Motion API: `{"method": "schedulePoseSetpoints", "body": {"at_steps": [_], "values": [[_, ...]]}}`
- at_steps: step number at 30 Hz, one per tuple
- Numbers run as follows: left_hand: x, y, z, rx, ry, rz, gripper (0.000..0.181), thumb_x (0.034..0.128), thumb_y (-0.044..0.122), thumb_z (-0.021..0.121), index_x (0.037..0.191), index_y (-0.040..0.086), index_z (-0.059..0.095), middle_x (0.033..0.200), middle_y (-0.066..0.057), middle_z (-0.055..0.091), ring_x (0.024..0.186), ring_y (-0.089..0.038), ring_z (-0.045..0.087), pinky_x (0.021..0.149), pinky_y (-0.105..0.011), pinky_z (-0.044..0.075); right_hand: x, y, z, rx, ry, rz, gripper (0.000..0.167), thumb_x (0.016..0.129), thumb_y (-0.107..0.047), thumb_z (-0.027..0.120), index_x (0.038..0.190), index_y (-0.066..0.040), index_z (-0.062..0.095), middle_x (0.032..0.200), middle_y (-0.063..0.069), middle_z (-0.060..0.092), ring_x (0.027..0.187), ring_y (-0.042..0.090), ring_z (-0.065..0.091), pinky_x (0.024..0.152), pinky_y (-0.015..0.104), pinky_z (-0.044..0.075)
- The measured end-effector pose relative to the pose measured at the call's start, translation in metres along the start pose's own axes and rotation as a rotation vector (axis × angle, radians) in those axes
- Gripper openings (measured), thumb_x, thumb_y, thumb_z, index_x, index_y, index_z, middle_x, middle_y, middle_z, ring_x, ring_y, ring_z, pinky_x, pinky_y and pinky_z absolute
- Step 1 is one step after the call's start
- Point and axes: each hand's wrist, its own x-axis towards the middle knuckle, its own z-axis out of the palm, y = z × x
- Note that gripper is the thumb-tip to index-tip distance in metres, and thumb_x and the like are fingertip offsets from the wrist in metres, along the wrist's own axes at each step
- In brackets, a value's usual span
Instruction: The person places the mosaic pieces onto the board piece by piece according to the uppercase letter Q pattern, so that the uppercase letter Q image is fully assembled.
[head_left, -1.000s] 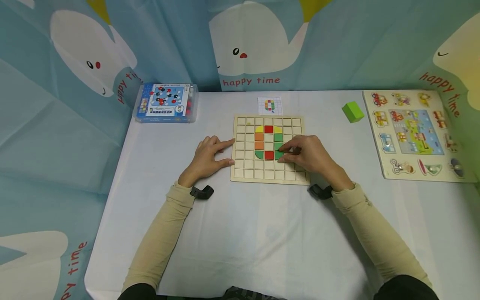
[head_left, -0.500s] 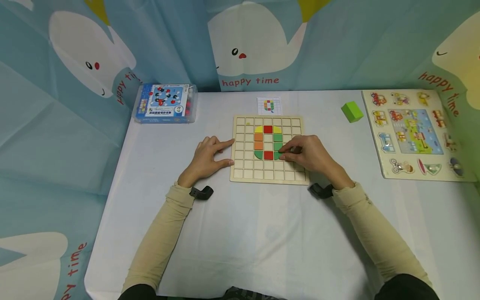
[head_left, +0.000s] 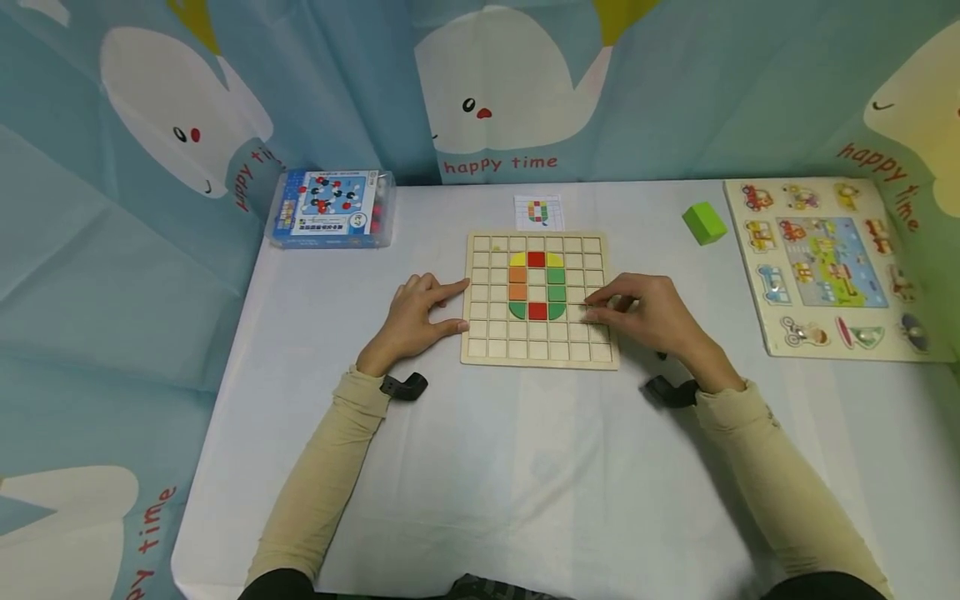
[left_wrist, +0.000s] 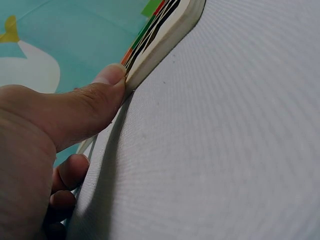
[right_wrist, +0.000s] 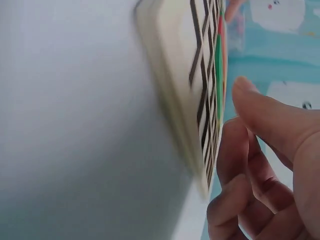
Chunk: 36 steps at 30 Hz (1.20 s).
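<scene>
A square wooden grid board point(head_left: 498, 340) lies on the table, holding coloured tiles in a ring. Red tiles point(head_left: 537, 311) stand at the ring's top and bottom, orange tiles point(head_left: 517, 282) on its left, green tiles point(head_left: 556, 284) on its right. Yellow pieces point(head_left: 555, 259) and rounded green pieces fill its corners. My left hand point(head_left: 415, 317) touches the board's left edge with extended thumb and index finger; its other fingers curl in. Over the board's right side hovers my right hand point(head_left: 647, 310). In the right wrist view its thumb point(right_wrist: 272, 117) and fingers are bent, with nothing visible between them.
Behind the board lies a small card point(head_left: 538, 213) printed with a similar coloured figure. A clear plastic box with a blue label point(head_left: 333, 208) sits at the back left. A green block point(head_left: 705, 224) and a picture puzzle board point(head_left: 836, 267) are on the right.
My right hand has left the rounded green piece at the ring's lower right corner and moved right. That piece now shows fully in its cell. The left hand has stayed in place.
</scene>
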Motion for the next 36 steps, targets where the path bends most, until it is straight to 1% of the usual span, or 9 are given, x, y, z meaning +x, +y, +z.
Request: {"method": "schedulePoseSetpoints", "body": {"at_steps": [5, 8, 13, 17, 20, 25, 28, 32, 36], "values": [[0.000, 0.001, 0.000, 0.000, -0.005, -0.007, 0.071, 0.0896, 0.035, 0.086, 0.154, 0.022, 0.059, 0.095, -0.005, 0.050, 0.088, -0.022, 0.038, 0.086, -0.039, 0.028, -0.030, 0.010, -0.022, -0.028, 0.047, 0.092, 0.019, 0.086, -0.007, 0.089, 0.104, -0.010, 0.084, 0.087, 0.003, 0.074, 0.066, 0.003, 0.064, 0.056, 0.018, 0.045], [-0.001, 0.001, -0.001, 0.000, -0.007, -0.006, 0.071, 0.0897, 0.036, 0.086, 0.154, 0.021, 0.059, 0.095, -0.005, 0.050, 0.088, -0.022, 0.039, 0.087, -0.039, 0.028, -0.049, 0.016, -0.032, -0.038, 0.071, 0.117, 0.021, 0.085, -0.007, 0.089, 0.105, -0.011, 0.083, 0.086, 0.003, 0.074, 0.065, -0.001, 0.062, 0.057, 0.016, 0.044], [-0.001, 0.001, -0.001, -0.008, -0.006, -0.013, 0.071, 0.0898, 0.035, 0.086, 0.154, 0.021, 0.059, 0.096, -0.005, 0.050, 0.089, -0.023, 0.039, 0.087, -0.040, 0.027, -0.073, 0.024, -0.042, -0.069, 0.089, 0.204, 0.024, 0.082, -0.010, 0.091, 0.105, -0.012, 0.083, 0.087, 0.003, 0.074, 0.066, -0.002, 0.060, 0.058, 0.014, 0.043], [-0.001, 0.001, 0.000, -0.010, -0.006, -0.012, 0.070, 0.0905, 0.035, 0.085, 0.154, 0.021, 0.059, 0.096, -0.006, 0.050, 0.089, -0.023, 0.039, 0.087, -0.039, 0.027, -0.087, 0.025, -0.047, -0.109, 0.090, 0.274, 0.022, 0.081, -0.016, 0.093, 0.098, -0.009, 0.081, 0.084, 0.003, 0.072, 0.065, -0.001, 0.058, 0.057, 0.015, 0.043], [-0.001, 0.001, 0.000, -0.013, -0.011, -0.011, 0.070, 0.0906, 0.035, 0.085, 0.154, 0.021, 0.058, 0.095, -0.006, 0.049, 0.089, -0.023, 0.038, 0.087, -0.039, 0.027, -0.096, 0.022, -0.050, -0.143, 0.067, 0.331, 0.025, 0.081, -0.024, 0.094, 0.091, -0.008, 0.077, 0.080, 0.003, 0.071, 0.063, 0.001, 0.056, 0.056, 0.017, 0.042], [-0.001, 0.001, 0.000, -0.012, -0.009, -0.010, 0.071, 0.0901, 0.035, 0.086, 0.154, 0.020, 0.059, 0.095, -0.005, 0.049, 0.088, -0.023, 0.038, 0.087, -0.039, 0.027, -0.102, 0.018, -0.044, -0.194, 0.013, 0.388, 0.035, 0.082, -0.040, 0.093, 0.086, -0.011, 0.074, 0.076, -0.001, 0.071, 0.063, 0.002, 0.058, 0.057, 0.022, 0.043], [-0.001, 0.001, -0.001, -0.010, -0.006, -0.004, 0.071, 0.0900, 0.035, 0.086, 0.154, 0.020, 0.059, 0.095, -0.005, 0.049, 0.088, -0.023, 0.038, 0.087, -0.039, 0.027, -0.102, 0.015, -0.038, -0.220, 0.023, 0.400, 0.037, 0.082, -0.044, 0.092, 0.085, -0.012, 0.074, 0.074, 0.000, 0.072, 0.063, 0.005, 0.060, 0.056, 0.025, 0.043], [0.000, 0.001, 0.000, -0.003, -0.004, 0.002, 0.071, 0.0899, 0.035, 0.086, 0.154, 0.020, 0.059, 0.094, -0.005, 0.049, 0.087, -0.022, 0.037, 0.087, -0.039, 0.027, -0.099, 0.008, -0.031, -0.272, 0.045, 0.386, 0.037, 0.083, -0.041, 0.091, 0.085, -0.009, 0.072, 0.074, 0.003, 0.072, 0.063, 0.013, 0.062, 0.055, 0.029, 0.042], [0.000, 0.001, 0.001, -0.007, -0.001, 0.002, 0.070, 0.0899, 0.034, 0.086, 0.153, 0.021, 0.059, 0.094, -0.004, 0.048, 0.087, -0.022, 0.037, 0.087, -0.039, 0.027, -0.095, 0.002, -0.027, -0.294, 0.040, 0.385, 0.032, 0.088, -0.035, 0.087, 0.088, -0.007, 0.072, 0.077, 0.008, 0.073, 0.066, 0.019, 0.064, 0.055, 0.032, 0.040]]}}
